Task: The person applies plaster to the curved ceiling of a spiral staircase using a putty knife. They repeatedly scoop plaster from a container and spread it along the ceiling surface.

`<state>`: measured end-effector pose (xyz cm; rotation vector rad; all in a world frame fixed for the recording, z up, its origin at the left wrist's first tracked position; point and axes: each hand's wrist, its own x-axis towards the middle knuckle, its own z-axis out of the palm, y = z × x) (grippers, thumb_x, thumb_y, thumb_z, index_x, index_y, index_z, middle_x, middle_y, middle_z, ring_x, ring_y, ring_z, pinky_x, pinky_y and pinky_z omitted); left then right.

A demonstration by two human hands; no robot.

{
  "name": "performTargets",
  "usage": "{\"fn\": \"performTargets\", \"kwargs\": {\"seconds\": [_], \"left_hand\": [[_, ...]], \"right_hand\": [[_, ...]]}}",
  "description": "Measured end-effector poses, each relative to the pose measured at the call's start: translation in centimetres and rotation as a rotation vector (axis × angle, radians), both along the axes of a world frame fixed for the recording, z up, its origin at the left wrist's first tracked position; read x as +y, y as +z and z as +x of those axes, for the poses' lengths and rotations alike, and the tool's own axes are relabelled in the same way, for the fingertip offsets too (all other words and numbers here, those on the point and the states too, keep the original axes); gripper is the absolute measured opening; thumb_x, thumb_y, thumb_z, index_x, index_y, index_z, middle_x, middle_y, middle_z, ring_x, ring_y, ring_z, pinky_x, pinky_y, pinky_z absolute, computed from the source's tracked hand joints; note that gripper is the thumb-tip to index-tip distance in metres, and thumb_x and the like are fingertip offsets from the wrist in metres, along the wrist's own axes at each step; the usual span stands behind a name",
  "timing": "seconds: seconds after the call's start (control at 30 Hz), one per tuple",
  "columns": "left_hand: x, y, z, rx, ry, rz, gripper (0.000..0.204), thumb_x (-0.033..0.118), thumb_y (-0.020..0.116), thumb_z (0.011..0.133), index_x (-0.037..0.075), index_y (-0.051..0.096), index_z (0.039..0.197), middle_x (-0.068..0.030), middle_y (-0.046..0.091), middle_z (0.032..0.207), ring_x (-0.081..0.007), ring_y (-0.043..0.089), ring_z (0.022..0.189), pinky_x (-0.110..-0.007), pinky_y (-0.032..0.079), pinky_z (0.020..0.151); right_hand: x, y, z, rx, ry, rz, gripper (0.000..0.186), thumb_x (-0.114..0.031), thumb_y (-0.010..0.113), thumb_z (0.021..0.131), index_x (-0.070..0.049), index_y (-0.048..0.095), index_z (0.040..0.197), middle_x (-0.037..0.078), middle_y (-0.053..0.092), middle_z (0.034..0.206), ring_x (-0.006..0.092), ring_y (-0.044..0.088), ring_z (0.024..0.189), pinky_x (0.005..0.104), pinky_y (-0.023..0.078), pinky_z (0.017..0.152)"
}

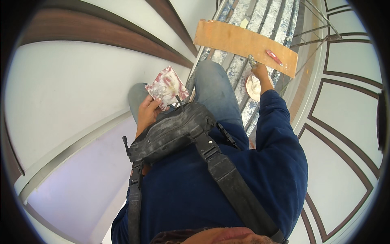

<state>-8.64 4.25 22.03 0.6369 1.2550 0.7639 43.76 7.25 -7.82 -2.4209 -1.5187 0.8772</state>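
My left hand (148, 113) grips the lower edge of a square, reddish flat piece (168, 83) smeared with white; I cannot tell whether it is a sheet or a board. It is held over my left knee, beside the wall. Out to the right, my right hand (261, 72) is closed round a grey-green tool (251, 61) crusted with white, its kind unclear. Just below that hand stands a round tub (252, 89) of white paste, partly hidden by my wrist. A red utility knife (274, 57) lies beyond the hand on a plywood board (227, 36).
I sit on a paint-spattered slatted scaffold platform (260, 18), with the plywood lying across it. Metal scaffold bars (321, 28) rise at the far right. A white wall (81, 77) with dark brown trim runs close on my left. A black pouch (174, 130) is strapped to my front.
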Motion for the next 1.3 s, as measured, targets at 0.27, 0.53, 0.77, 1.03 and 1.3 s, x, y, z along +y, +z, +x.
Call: {"fn": "performTargets", "kwargs": {"seconds": [0.27, 0.53, 0.77, 1.03, 1.3], "left_hand": [[0.9, -0.6, -0.1, 0.059, -0.046, 0.053, 0.034, 0.007, 0.055, 0.097, -0.005, 0.056, 0.13, -0.0122, 0.066, 0.113, -0.0188, 0.065, 0.093, -0.035, 0.056, 0.083], [-0.1, 0.7, 1.4, 0.213, 0.123, 0.496, 0.028, 0.01, 0.058, 0.098, -0.003, 0.063, 0.123, -0.0099, 0.07, 0.108, -0.0187, 0.067, 0.098, -0.033, 0.055, 0.085], [-2.7, 9.1, 4.3, 0.893, 0.184, 1.619, 0.04, 0.006, 0.072, 0.082, 0.001, 0.067, 0.121, -0.0184, 0.063, 0.126, -0.0359, 0.062, 0.115, -0.041, 0.052, 0.096], [-2.9, 17.8, 2.8, 1.002, 0.41, 1.892, 0.033, 0.003, 0.075, 0.077, 0.003, 0.072, 0.111, -0.0107, 0.068, 0.117, -0.0331, 0.063, 0.114, -0.04, 0.054, 0.095], [-6.8, 17.8, -9.2, 1.037, 0.178, 1.407, 0.014, 0.011, 0.065, 0.093, 0.006, 0.066, 0.08, -0.0063, 0.067, 0.076, -0.0202, 0.066, 0.069, -0.036, 0.055, 0.064]], "right_hand": [[-1.7, -2.2, 1.5, 0.061, 0.059, 0.115, 0.057, -0.026, 0.077, 0.069, -0.001, 0.067, 0.119, 0.027, 0.065, 0.119, 0.0425, 0.06, 0.115, 0.0449, 0.047, 0.1], [1.3, 13.4, -12.6, 0.257, -0.138, 0.808, 0.034, -0.014, 0.069, 0.088, 0.0, 0.063, 0.119, 0.013, 0.065, 0.1, 0.0232, 0.063, 0.09, 0.0343, 0.051, 0.079], [-5.3, 37.6, -34.1, 1.161, 0.476, 0.926, 0.053, -0.013, 0.068, 0.093, 0.004, 0.045, 0.138, 0.016, 0.056, 0.128, 0.0217, 0.056, 0.115, 0.0326, 0.049, 0.091], [-1.5, 50.2, -36.9, 1.079, 0.566, 1.346, 0.028, -0.01, 0.06, 0.098, 0.005, 0.054, 0.122, 0.013, 0.062, 0.115, 0.0163, 0.061, 0.103, 0.0287, 0.049, 0.088], [-1.4, 75.9, -36.5, -0.08, 0.762, 1.99, 0.02, -0.023, 0.073, 0.087, -0.01, 0.069, 0.102, 0.011, 0.067, 0.079, 0.0282, 0.065, 0.075, 0.0391, 0.05, 0.068]]}}
